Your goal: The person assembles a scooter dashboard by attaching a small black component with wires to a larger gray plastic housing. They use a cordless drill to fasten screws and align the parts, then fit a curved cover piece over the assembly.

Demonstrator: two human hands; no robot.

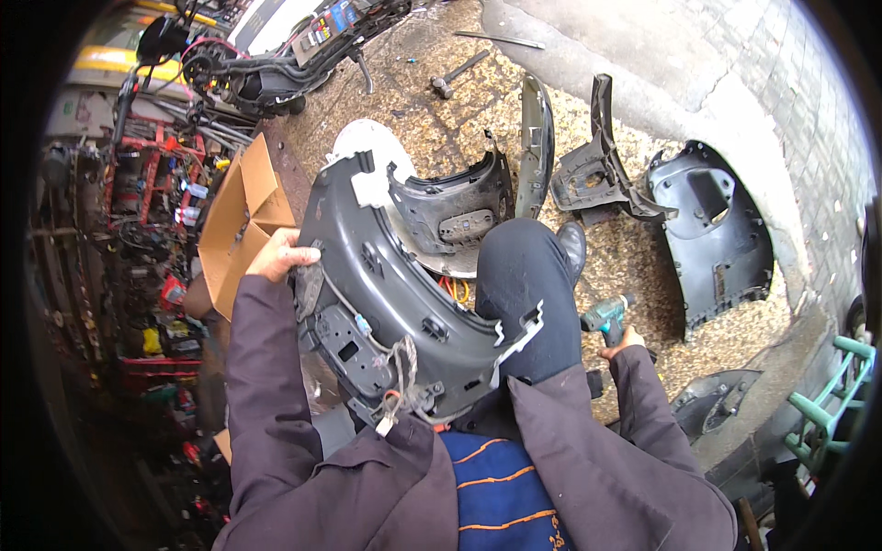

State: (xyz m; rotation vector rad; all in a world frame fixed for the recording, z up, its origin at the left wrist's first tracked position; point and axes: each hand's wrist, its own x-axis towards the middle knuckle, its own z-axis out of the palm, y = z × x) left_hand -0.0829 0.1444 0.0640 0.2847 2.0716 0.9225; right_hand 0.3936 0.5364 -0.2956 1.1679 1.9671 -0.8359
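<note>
A large curved black plastic panel (pixel 367 266), like a scooter body panel, rests tilted across my lap. My left hand (pixel 283 255) is closed on its upper left edge, thumb on the face. A wiring bundle (pixel 404 367) with a white connector (pixel 385 425) hangs from the panel's lower part, and a small blue connector (pixel 364 325) sits on it. Low beside my right knee, my right hand (pixel 625 344) is wrapped round the handle of a teal and black cordless drill (pixel 604 317). The drill points up and right; my fingers are partly hidden.
Other black panels lie on the stone ground: one in front (pixel 459 207), one upright (pixel 535 147), a bracket-like piece (pixel 597 170), a wide one (pixel 726 243). A hammer (pixel 445 87), a cardboard box (pixel 234 230), a scooter frame (pixel 276 73) and a green stool (pixel 831 395) stand around.
</note>
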